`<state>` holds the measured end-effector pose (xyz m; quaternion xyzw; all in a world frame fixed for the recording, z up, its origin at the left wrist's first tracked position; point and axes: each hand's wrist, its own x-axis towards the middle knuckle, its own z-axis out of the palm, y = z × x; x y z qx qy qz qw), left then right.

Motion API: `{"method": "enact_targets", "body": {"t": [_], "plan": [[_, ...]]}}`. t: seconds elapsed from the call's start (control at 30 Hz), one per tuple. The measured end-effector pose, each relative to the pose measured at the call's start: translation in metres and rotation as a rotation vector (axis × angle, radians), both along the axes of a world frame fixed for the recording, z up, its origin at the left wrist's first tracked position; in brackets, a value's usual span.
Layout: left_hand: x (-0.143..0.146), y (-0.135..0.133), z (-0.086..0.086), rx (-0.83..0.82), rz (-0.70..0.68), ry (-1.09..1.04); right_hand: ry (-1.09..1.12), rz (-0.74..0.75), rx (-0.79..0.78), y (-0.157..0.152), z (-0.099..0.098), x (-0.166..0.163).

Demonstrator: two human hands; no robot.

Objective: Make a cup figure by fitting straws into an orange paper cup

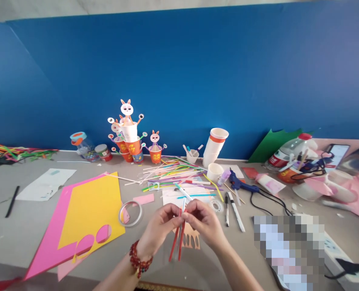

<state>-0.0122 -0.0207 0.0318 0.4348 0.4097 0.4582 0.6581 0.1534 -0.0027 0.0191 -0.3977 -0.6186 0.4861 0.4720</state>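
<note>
My left hand (165, 222) and my right hand (205, 222) meet over the front middle of the table, fingertips pinched close together. Between them they hold a red pipe cleaner (181, 240), its two lengths hanging down towards me. A pale, thin straw (184, 204) pokes up between the fingertips; its lower part is partly hidden. Red beads circle my left wrist. Below the hands lies an orange-pink paper piece (194, 239) with oval holes. Just beyond them, a marker with a light-blue cap (182, 190) rests on white paper.
Loose colourful straws (173, 171) spread behind the hands. Yellow card (91, 206) on pink card and a tape roll (131, 213) lie left. Rabbit-faced paper cups (132, 144) stand at the back. To the right are pens (236, 212), a glue gun (243, 184) with its cord, and a power strip (340, 258).
</note>
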Motion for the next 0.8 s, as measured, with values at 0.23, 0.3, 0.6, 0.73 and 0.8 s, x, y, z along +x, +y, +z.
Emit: {"method": "enact_targets", "body": {"t": [0.23, 0.3, 0.6, 0.73, 0.8], "plan": [[0.001, 0.007, -0.004, 0.095, 0.002, 0.038, -0.111, -0.096, 0.153, -0.001, 0.001, 0.000], [0.001, 0.008, -0.002, 0.164, 0.012, 0.065, -0.095, -0.081, 0.125, 0.000, 0.000, 0.000], [0.009, 0.009, 0.001, 0.164, 0.035, -0.032, -0.043, 0.069, 0.014, 0.009, -0.008, -0.005], [0.009, 0.012, 0.004, 0.179, 0.001, 0.002, -0.026, 0.078, 0.007, 0.010, -0.008, -0.004], [0.010, 0.015, 0.005, 0.210, 0.015, 0.048, -0.022, 0.083, 0.001, 0.011, -0.007, -0.004]]}}
